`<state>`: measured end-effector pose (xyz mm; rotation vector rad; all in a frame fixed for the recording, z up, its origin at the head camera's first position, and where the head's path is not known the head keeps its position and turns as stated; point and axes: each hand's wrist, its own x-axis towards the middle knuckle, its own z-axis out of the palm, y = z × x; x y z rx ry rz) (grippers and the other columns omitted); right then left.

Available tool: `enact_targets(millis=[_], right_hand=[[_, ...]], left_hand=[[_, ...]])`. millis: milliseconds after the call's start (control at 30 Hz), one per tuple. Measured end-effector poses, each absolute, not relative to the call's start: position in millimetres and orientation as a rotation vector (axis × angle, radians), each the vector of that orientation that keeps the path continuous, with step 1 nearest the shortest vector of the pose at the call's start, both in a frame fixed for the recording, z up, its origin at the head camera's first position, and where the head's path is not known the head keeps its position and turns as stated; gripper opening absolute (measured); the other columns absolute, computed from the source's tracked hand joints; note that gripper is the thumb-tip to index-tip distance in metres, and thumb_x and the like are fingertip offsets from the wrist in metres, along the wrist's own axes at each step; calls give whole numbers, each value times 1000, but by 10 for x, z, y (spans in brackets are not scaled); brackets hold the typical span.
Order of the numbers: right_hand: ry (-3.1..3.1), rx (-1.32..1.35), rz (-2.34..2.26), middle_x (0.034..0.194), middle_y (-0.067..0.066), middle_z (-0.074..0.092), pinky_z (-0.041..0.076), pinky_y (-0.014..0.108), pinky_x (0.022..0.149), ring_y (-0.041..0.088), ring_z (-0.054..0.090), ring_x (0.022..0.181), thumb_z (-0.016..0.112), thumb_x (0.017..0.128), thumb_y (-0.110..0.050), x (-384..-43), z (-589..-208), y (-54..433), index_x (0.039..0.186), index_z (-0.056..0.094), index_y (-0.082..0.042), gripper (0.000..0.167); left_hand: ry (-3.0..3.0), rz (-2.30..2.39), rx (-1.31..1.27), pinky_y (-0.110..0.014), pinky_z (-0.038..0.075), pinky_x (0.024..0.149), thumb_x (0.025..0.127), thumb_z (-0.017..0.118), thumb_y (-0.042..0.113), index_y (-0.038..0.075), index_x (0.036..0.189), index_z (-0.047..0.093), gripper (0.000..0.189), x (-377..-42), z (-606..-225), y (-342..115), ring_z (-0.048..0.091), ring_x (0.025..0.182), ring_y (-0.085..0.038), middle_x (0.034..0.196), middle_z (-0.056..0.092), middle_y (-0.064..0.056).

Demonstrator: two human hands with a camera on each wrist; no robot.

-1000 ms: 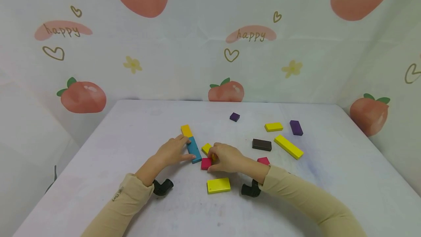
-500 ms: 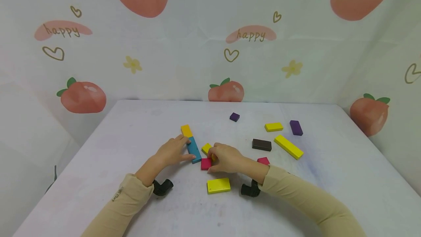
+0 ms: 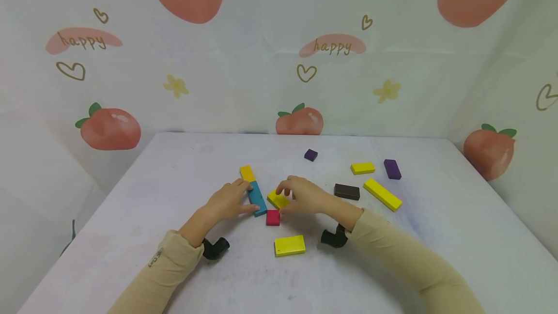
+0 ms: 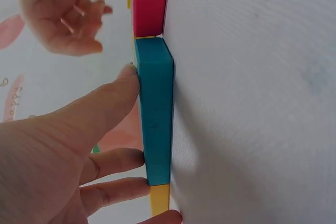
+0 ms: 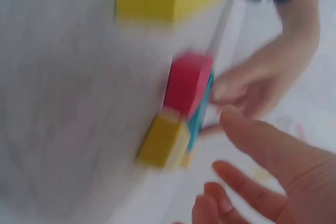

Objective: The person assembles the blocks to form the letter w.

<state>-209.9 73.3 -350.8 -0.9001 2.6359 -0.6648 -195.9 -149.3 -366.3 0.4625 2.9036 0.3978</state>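
Note:
My left hand [image 3: 228, 200] rests on a long blue block [image 3: 257, 198], its thumb and fingertips touching the upper face. An orange-yellow block [image 3: 247, 173] lies end to end with the blue one at its far end. Off the blue block's near end sits a red block [image 3: 273, 217], with a short yellow block [image 3: 275, 198] right behind it. My right hand [image 3: 307, 196] hovers just right of these two, thumb and fingers apart; the right wrist view shows nothing in its grasp. In the left wrist view the red block [image 4: 149, 6] stands close to the blue block's end [image 4: 155, 114].
Another yellow block [image 3: 289, 245] lies nearer me. To the right are a dark brown block [image 3: 347, 192], a long yellow block [image 3: 382, 195], a shorter yellow block [image 3: 363, 168] and a purple block [image 3: 393, 169]. A small purple block [image 3: 311, 155] sits farther back.
My right hand has let go of the blocks at the middle and risen slightly up and away, uncovering the red and short yellow blocks. The left hand stays put.

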Motion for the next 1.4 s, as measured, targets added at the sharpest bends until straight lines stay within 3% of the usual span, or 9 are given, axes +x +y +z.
enact_targets(millis=[200,367,600,1000,1400], right_hand=[[2543,-1016,-675,115,8,58,52,33,88,24,55,102,73,80,-19,-2321,-3498,846,119,58,-10,42],[2443,-1126,-619,131,5,52,46,40,100,24,50,116,74,79,-16,-2403,-3539,857,128,52,-12,53],[2378,-1149,-543,140,2,47,43,41,104,22,47,123,73,79,-12,-2421,-3608,769,135,45,-16,63],[2399,-1160,-491,135,0,52,46,34,101,18,50,118,75,77,-10,-2460,-3685,700,134,47,-16,64],[2444,-1170,-555,129,5,53,47,35,98,20,51,113,75,77,-15,-2463,-3658,772,132,49,-13,61]], left_hand=[[2898,387,456,-46,48,93,82,67,44,4,125,52,61,-1966,-3668,-1490,53,102,-31,132,50,-17],[2901,390,456,-46,49,92,82,68,44,4,124,52,61,-1963,-3669,-1491,53,102,-31,132,50,-17],[2908,389,470,-46,49,93,81,68,44,2,124,53,62,-1961,-3667,-1494,53,102,-32,132,50,-18],[2906,405,466,-48,47,95,81,68,42,2,125,53,61,-1951,-3668,-1489,53,106,-33,133,50,-17],[2902,417,448,-47,49,93,81,70,41,3,123,53,59,-1951,-3663,-1484,53,103,-32,133,50,-16]])
